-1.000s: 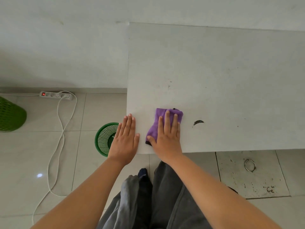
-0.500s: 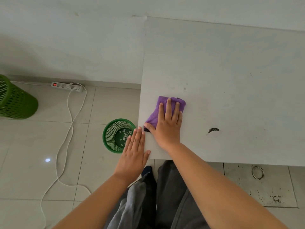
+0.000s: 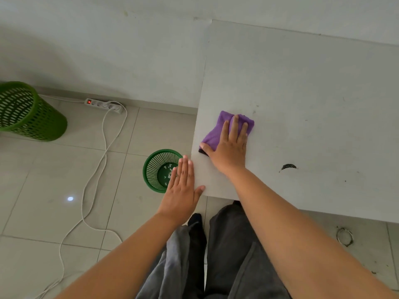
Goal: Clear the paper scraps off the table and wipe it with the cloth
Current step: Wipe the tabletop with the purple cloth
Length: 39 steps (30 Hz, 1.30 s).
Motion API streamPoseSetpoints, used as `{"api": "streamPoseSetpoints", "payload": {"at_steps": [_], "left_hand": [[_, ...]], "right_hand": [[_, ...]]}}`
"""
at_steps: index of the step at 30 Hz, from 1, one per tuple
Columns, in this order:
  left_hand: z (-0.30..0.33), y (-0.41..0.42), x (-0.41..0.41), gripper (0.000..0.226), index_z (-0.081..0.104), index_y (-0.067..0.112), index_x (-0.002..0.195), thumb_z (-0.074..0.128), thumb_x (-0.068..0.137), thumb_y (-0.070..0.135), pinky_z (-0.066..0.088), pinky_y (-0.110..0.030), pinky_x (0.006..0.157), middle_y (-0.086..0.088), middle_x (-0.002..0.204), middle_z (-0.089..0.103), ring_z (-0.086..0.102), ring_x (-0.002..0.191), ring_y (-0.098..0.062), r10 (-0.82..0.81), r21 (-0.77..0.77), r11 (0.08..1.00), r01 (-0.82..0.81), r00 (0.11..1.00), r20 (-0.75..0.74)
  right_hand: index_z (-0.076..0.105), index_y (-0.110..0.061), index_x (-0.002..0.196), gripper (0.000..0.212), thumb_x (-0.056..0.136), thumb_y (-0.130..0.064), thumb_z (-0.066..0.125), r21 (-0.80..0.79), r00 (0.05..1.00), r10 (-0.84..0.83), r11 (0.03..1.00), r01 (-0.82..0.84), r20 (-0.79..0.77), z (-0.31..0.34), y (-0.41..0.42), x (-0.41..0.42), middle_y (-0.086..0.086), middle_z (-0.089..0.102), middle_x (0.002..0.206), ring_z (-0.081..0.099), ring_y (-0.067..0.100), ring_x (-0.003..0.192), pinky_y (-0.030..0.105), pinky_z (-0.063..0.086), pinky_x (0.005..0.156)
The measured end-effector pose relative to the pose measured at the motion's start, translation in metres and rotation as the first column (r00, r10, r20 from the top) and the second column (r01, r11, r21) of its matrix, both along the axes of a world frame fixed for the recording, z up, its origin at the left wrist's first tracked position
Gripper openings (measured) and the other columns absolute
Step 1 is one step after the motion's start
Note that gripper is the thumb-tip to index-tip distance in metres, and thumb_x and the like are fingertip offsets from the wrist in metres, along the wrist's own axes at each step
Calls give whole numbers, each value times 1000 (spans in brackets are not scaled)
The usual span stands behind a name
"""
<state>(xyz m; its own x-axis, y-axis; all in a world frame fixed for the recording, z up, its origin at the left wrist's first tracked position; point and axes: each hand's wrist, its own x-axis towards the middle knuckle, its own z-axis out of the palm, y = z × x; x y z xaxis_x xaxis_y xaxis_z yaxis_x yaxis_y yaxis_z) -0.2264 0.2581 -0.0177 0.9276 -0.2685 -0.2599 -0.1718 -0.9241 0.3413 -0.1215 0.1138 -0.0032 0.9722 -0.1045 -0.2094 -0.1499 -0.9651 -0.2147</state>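
Note:
A folded purple cloth (image 3: 216,134) lies on the white table (image 3: 302,93) near its left edge. My right hand (image 3: 230,147) presses flat on the cloth with straight, spread fingers. At the table's near left corner my left hand (image 3: 182,186) is flat with fingers together, its thumb touching the table edge. Below it on the floor stands a small green mesh bin (image 3: 157,169) with white paper scraps (image 3: 167,169) inside. No paper scraps show on the tabletop.
A dark curved mark (image 3: 288,166) sits on the table right of my right hand. A larger green basket (image 3: 28,111) stands at the far left. A white power strip (image 3: 103,104) and its cable (image 3: 95,169) run across the tiled floor.
My right hand has slid the cloth away from me along the table's left edge. My left hand has drawn back from the tabletop to the near left corner.

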Motion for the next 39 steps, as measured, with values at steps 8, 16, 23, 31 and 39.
{"api": "streamPoseSetpoints", "payload": {"at_steps": [8,16,23,31,39], "left_hand": [[4,9,-7,76,-23,19,139,13,87,60,-17,-24,112,8,147,-22,-25,137,-5,32,-84,996,-40,994,-101],[9,7,-26,67,7,27,149,48,97,22,28,-37,114,10,150,34,23,143,-22,332,-414,812,-410,910,-250],[11,12,-22,69,5,22,150,48,96,30,19,-30,114,8,144,43,17,144,-22,330,-363,838,-407,909,-256],[4,27,-20,59,16,24,149,34,97,45,-1,-29,119,-3,154,25,13,146,-18,126,-121,984,-127,992,-22],[13,12,-17,69,-7,18,148,-1,85,46,-9,-33,117,1,150,-20,-25,139,-17,-39,-74,996,39,999,-6]], "right_hand": [[-15,-15,148,105,82,-62,50,46,944,294,956,-290,-152,5,-39,-77,4,-33,152,-31,30,139,44,-8,115],[-13,-11,148,107,80,-69,44,-1,988,92,996,-93,-124,6,15,-87,11,-26,154,-26,36,140,44,-14,110],[-8,-10,149,106,79,-73,42,41,994,-72,996,76,-77,3,44,-66,11,-21,156,-22,36,142,45,-11,114],[-3,-10,150,94,87,-66,37,31,997,-68,997,69,-48,3,43,-23,12,-16,157,-17,37,143,45,-6,116],[-5,-9,149,102,78,-76,25,-95,994,-105,990,103,-17,6,-46,-94,14,-17,156,-18,35,143,43,-7,115]]}}
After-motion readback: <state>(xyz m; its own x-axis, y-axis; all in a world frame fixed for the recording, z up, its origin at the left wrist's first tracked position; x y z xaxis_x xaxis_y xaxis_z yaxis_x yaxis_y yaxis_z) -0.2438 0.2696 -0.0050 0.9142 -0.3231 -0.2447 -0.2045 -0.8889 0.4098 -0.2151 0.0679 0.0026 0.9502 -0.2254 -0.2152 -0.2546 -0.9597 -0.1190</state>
